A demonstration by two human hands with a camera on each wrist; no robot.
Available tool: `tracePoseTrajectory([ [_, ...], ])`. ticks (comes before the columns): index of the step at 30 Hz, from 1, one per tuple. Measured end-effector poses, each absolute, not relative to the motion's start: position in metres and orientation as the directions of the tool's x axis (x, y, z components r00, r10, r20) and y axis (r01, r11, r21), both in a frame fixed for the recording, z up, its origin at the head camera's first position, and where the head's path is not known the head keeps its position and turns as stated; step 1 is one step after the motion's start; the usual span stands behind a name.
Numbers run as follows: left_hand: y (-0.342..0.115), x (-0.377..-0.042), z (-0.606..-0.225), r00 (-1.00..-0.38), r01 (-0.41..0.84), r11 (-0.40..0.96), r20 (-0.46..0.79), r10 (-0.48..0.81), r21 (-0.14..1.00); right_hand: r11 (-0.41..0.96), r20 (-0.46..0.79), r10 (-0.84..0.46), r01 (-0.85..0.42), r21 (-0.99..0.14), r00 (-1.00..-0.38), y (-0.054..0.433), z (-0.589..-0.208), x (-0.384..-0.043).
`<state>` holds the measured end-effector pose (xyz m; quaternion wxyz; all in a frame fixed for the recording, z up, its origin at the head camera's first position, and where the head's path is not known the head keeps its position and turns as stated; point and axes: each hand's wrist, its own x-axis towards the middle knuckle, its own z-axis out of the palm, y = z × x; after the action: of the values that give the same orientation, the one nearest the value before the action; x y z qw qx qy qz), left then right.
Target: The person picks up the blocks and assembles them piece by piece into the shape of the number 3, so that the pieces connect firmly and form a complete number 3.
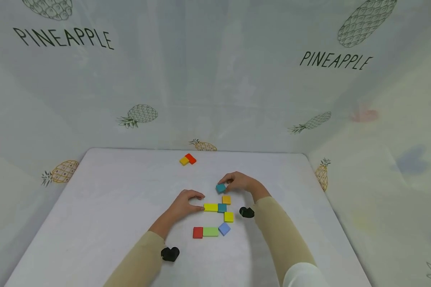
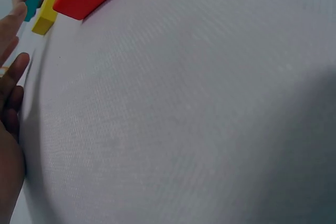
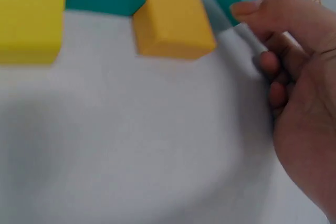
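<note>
My right hand (image 1: 241, 182) pinches a teal block (image 1: 220, 188) between thumb and fingers, beyond an orange block (image 1: 226, 200). In the right wrist view the thumb lies along that held block's near side. My left hand (image 1: 181, 205) has its fingers loosely extended, thumb tip right at the left end of a long yellow block (image 1: 210, 207). A second teal block (image 1: 222, 208) adjoins the yellow one's right end. A square yellow block (image 1: 228, 217) sits just nearer. The left wrist view shows only part of the left hand (image 2: 11, 85) at its edge.
Nearer me a red block (image 1: 198, 232), a light green block (image 1: 210, 232) and a turned blue block (image 1: 224, 229) form a row. At the table's far side lie a red-orange block (image 1: 190, 158) and a yellow-orange block (image 1: 184, 161). A pineapple-print curtain (image 1: 215, 79) hangs behind the white table (image 1: 104, 207).
</note>
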<state>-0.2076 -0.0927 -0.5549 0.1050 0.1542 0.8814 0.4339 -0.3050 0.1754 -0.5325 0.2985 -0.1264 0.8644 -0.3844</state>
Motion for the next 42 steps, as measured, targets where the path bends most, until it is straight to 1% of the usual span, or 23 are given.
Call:
tracePoseTrajectory([
  [9, -0.092, -0.210, -0.561, -0.922, 0.217, 0.615, -0.048, 0.384, 0.758, 0.624, -0.349, -0.455, -0.014, -0.781, -0.820, 0.176, -0.538, -0.297],
  [15, -0.092, -0.208, -0.568, -0.925, 0.226, 0.642, -0.045, 0.377, 0.733, 0.604, -0.327, -0.483, -0.039, -0.796, -0.812, 0.177, -0.545, -0.297],
  [18, -0.091, -0.208, -0.569, -0.928, 0.223, 0.638, -0.040, 0.371, 0.737, 0.611, -0.321, -0.478, -0.047, -0.790, -0.818, 0.178, -0.548, -0.297],
  [23, -0.090, -0.209, -0.568, -0.933, 0.206, 0.635, -0.048, 0.358, 0.745, 0.603, -0.322, -0.441, -0.011, -0.798, -0.838, 0.178, -0.549, -0.296],
  [27, -0.090, -0.210, -0.566, -0.935, 0.197, 0.642, -0.056, 0.351, 0.741, 0.587, -0.315, -0.436, -0.001, -0.810, -0.843, 0.176, -0.550, -0.297],
  [36, -0.091, -0.210, -0.564, -0.929, 0.224, 0.631, -0.033, 0.368, 0.743, 0.570, -0.267, -0.432, -0.031, -0.821, -0.861, 0.174, -0.558, -0.298],
  [42, -0.090, -0.210, -0.564, -0.931, 0.225, 0.635, -0.028, 0.363, 0.739, 0.564, -0.255, -0.420, -0.030, -0.825, -0.871, 0.172, -0.557, -0.295],
])
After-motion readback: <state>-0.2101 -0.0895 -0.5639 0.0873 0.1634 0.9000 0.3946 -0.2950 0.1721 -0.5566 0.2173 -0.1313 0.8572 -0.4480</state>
